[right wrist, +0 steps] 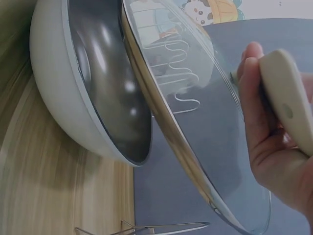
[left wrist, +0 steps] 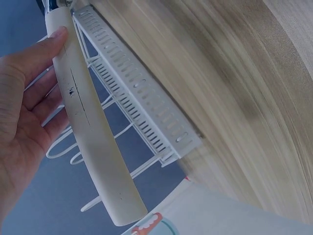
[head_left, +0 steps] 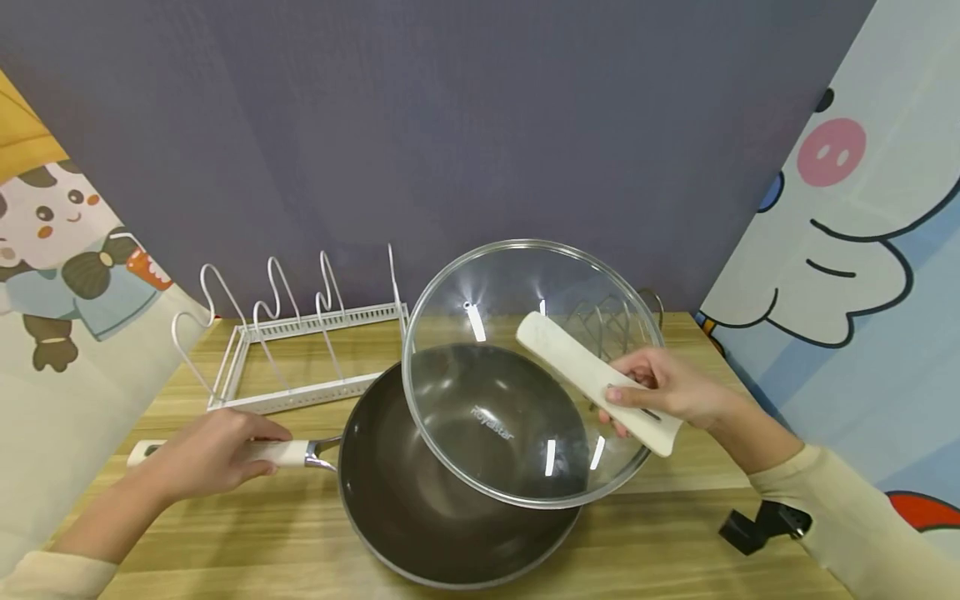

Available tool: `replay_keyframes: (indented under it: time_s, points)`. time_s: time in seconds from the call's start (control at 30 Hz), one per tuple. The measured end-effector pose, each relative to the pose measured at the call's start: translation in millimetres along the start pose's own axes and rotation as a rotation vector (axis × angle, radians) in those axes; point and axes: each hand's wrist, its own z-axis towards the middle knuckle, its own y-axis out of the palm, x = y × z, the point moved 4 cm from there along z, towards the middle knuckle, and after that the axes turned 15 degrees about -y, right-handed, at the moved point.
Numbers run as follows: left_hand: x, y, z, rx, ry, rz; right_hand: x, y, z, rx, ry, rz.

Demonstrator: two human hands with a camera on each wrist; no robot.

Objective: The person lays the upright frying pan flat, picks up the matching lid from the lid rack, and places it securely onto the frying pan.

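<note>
A dark-lined wok (head_left: pixel 450 533) with a cream outside (right wrist: pixel 51 49) sits on the wooden table. My left hand (head_left: pixel 213 450) grips its cream handle (head_left: pixel 281 452), thumb and fingers around it, as the left wrist view (left wrist: pixel 93 122) also shows from close by. Over the wok's right part, a round glass lid (head_left: pixel 480 292) with a metal rim is held up at a tilt. My right hand (head_left: pixel 663 387) holds the lid by its long cream handle (head_left: pixel 570 354). In the right wrist view a gap shows between the lid's rim and part of the wok's edge.
A white metal rack (head_left: pixel 300 400) with upright wire dividers stands behind the wok on the left. A smaller wire rack (head_left: pixel 651 302) is at the back right, partly seen through the lid. A black object (head_left: pixel 757 527) lies beside my right sleeve. A grey wall (head_left: pixel 480 125) rises behind.
</note>
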Motion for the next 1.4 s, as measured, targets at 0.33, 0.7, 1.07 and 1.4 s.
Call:
replay_keyframes:
  time_s: [0.33, 0.7, 1.07, 1.4]
  points:
    - [4.2, 1.3, 1.1, 0.032, 0.000, 0.032, 7.9, 1.8, 0.4, 0.027, 0.030, 0.013]
    - [6.4, -0.7, 2.9, 0.073, -0.090, 0.086, 13.5, 2.7, 3.2, 0.031, 0.052, 0.038]
    - [8.4, 0.0, 4.6, 0.028, -0.138, 0.094, 18.4, 7.3, 4.7, 0.006, 0.055, 0.049]
    - [8.5, -0.3, -0.2, 0.060, -0.105, 0.100, 25.3, 14.7, 9.6, -0.012, 0.068, 0.043]
